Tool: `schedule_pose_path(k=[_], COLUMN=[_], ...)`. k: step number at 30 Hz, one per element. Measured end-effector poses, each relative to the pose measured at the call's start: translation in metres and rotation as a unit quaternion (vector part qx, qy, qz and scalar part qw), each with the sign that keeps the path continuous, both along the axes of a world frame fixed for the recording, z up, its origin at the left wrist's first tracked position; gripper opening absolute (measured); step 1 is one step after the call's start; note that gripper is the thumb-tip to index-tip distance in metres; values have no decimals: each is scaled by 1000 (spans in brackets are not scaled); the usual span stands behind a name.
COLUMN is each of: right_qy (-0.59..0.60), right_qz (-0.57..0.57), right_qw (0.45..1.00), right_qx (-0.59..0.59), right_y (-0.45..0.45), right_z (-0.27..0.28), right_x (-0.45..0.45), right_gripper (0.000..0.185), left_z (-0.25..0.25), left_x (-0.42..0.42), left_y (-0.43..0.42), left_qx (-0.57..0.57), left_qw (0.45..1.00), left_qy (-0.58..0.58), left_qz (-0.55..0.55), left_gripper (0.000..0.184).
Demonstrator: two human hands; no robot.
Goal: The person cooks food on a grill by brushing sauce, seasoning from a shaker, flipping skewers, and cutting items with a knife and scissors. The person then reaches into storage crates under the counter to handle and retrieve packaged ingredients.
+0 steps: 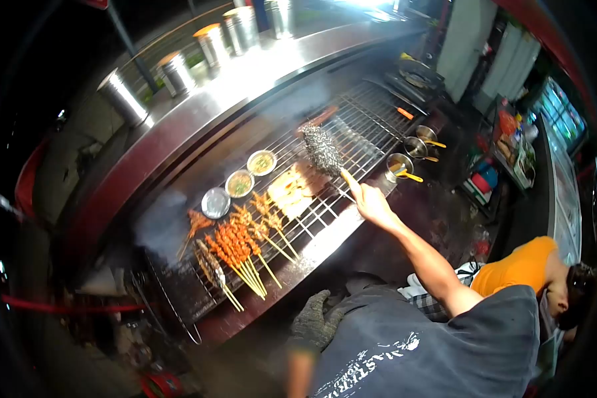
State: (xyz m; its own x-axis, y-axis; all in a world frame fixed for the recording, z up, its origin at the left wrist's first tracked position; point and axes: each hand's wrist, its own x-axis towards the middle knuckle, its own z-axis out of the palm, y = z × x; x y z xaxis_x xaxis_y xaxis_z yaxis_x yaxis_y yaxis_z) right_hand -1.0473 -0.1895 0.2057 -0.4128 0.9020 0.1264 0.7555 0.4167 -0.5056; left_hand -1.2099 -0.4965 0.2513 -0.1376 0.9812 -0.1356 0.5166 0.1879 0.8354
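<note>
My right hand (374,204) is bare and stretched over the grill, its fingers closed around the near end of a dark, silver-flecked, brush-like thing (322,150). Flat pale pieces of food (292,189) lie on the grill rack (365,109) just left of it. Further left are several skewers of reddish meat (231,242) with their sticks towards me, and darker skewers (210,264) at the end. Low in front of my dark shirt is my left hand (315,322) in a grey knitted glove, away from the food; its fingers are partly hidden.
Two small bowls of sauce (239,183) and a round metal dish (215,203) stand behind the skewers. Metal canisters (124,98) line the raised ledge. Pots with yellow-handled utensils (399,166) stand at the grill's right end. A person in an orange top (514,268) is at right.
</note>
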Motion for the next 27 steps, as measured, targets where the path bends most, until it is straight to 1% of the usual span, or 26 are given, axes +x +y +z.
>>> schedule_pose_path(k=[1,2,3,4,5,6,7,8,9,11,12,13,15,16,17,18,19,20,22,23,24,25,26,27], right_qy=[-20,-5,-34,-69,-104,-166,-215,-208,-200,-221,-192,-163,-134,-124,-136,-148,-160,-170,-157,-190,-174,-158,-163,-168], right_qz=[-7,-43,-36,-38,-37,-14,-13,-23,-34,-96,-151,-206,-221,-206,-176,-90,-40,11,-7,-54,-73,-91,-103,-117], right_qw=[999,996,996,991,984,977,969,970,972,966,964,957,956,960,956,972,972,970,960,958,957,954,954,954], right_qx=[-30,-78,-71,-106,-142,-136,-123,-122,-116,-97,-109,-120,-137,-142,-189,-161,-169,-176,-231,-207,-222,-238,-228,-218], right_y=[24,41,69,81,86,92,111,132,152,185,206,228,233,218,214,193,186,180,158,167,178,190,209,228], right_z=[-5,-13,-58,-61,-43,-21,-15,-20,-24,-21,-28,-31,6,30,31,31,27,23,49,48,52,56,51,38], right_x=[5,6,18,29,30,42,53,69,86,109,122,129,125,115,106,97,86,75,62,68,78,91,103,116], right_gripper=[47,42,43,43,44,42,41,41,41,43,45,53,61,63,69,75,80,85,95,91,86,81,75,69], left_z=[-2,-5,-8,-13,-8,0,5,-2,0,0,-4,-7,-11,-32,-26,-16,-11,-17,-8,-4,0,6,8,2], left_x=[4,7,9,10,9,11,14,12,11,12,13,15,19,20,24,29,33,34,37,38,38,38,39,36], left_y=[9,16,21,29,37,44,47,46,44,47,41,40,35,30,36,40,45,48,55,62,62,59,60,58], left_qx=[1,14,26,47,47,-18,-87,-49,-54,-44,-26,-28,-83,-116,-111,-90,-68,-59,-70,-67,-66,-79,-86,-81], left_qw=[1000,999,998,995,994,996,992,996,995,990,986,985,972,962,961,969,977,980,984,986,985,982,978,977], left_qy=[8,33,57,92,96,89,81,61,65,82,93,92,14,-17,-17,11,38,58,54,48,52,30,6,8], left_qz=[-14,-7,-1,-8,-15,6,31,49,51,108,135,142,217,248,252,228,201,181,154,145,150,171,192,196], left_gripper=[51,49,47,42,42,41,40,39,39,37,35,35,35,35,35,34,33,31,31,31,31,32,32,32])
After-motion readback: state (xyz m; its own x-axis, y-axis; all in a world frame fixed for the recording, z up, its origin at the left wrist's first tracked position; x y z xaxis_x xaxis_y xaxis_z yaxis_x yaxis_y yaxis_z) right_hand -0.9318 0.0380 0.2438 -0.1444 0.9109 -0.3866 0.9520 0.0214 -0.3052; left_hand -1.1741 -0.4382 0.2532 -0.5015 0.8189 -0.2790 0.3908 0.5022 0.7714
